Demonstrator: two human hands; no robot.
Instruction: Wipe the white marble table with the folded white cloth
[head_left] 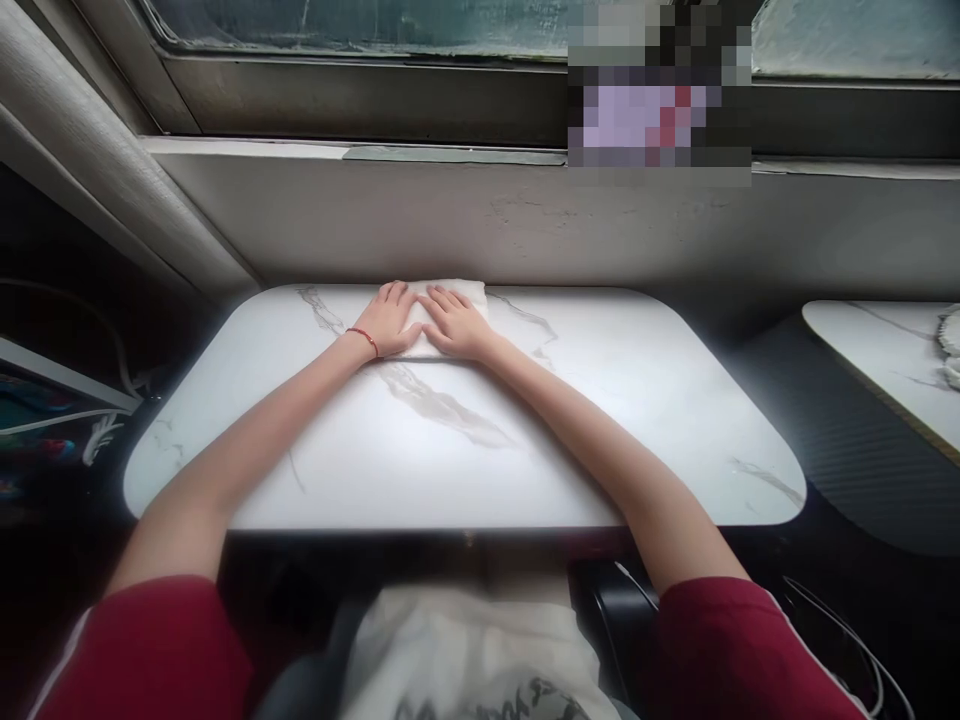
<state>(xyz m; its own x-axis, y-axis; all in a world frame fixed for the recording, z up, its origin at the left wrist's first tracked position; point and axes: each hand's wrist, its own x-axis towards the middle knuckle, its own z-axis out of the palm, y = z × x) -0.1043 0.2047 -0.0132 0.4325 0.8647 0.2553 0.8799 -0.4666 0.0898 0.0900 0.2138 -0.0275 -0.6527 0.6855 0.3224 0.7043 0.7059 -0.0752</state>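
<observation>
A folded white cloth (471, 293) lies at the far edge of a white marble-patterned table (600, 420), close to the wall under a window. My left hand (388, 318), with a thin red bracelet at the wrist, lies flat on the cloth's left part, fingers stretched out. My right hand (454, 324) lies flat on the cloth beside it, fingers extended toward the left hand. Both hands press on the cloth and cover most of it. Both arms reach across the table from dark red sleeves.
A grey wall and window sill (450, 155) run just behind the table. A second marble-patterned table (885, 350) stands to the right across a dark gap. Cables and dark clutter (67, 420) lie at the left. White fabric (465, 650) rests in my lap.
</observation>
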